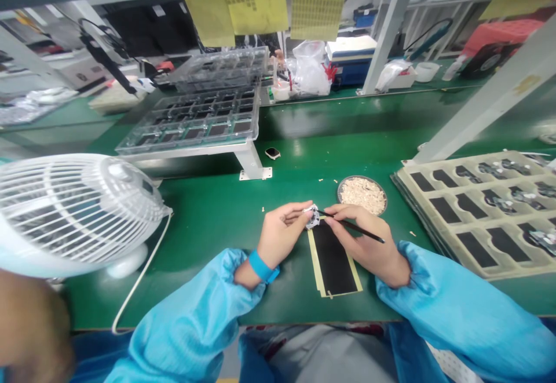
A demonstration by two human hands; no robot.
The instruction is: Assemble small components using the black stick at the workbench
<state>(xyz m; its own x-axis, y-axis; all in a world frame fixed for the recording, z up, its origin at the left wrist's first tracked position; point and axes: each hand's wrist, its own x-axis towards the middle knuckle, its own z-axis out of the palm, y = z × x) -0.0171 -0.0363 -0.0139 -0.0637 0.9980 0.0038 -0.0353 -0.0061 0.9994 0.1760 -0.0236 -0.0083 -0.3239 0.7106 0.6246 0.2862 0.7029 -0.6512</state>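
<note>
While the left hand (281, 237) pinches a small white-and-black component (313, 218) between its fingers (295, 212), the right hand (365, 245) grips a slim black stylus (358, 230) against it. A black sheet on yellow backing (333, 260) lies just below the fingers.

The left hand (283, 235) pinches a small white part (313, 216), the right hand (364, 245) a thin black rod (356, 228).

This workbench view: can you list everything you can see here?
Desk fan: 1, white, far left.
Clear plastic trays: 2, transparent, back of bench.
Slotted tray: 1, beige with black recesses, right.
Round dish of shavings: 1, tan, centre.
Backed black strip: 1, black and cream, below hands.
Hanging sheets: 4, yellow, overhead.
Small part: 1, white and black, between hands.
Pointed tool: 1, black, in right hand.
Left hand: 1, bare, pinching small part.
Right hand: 1, bare, holding tool.
</note>
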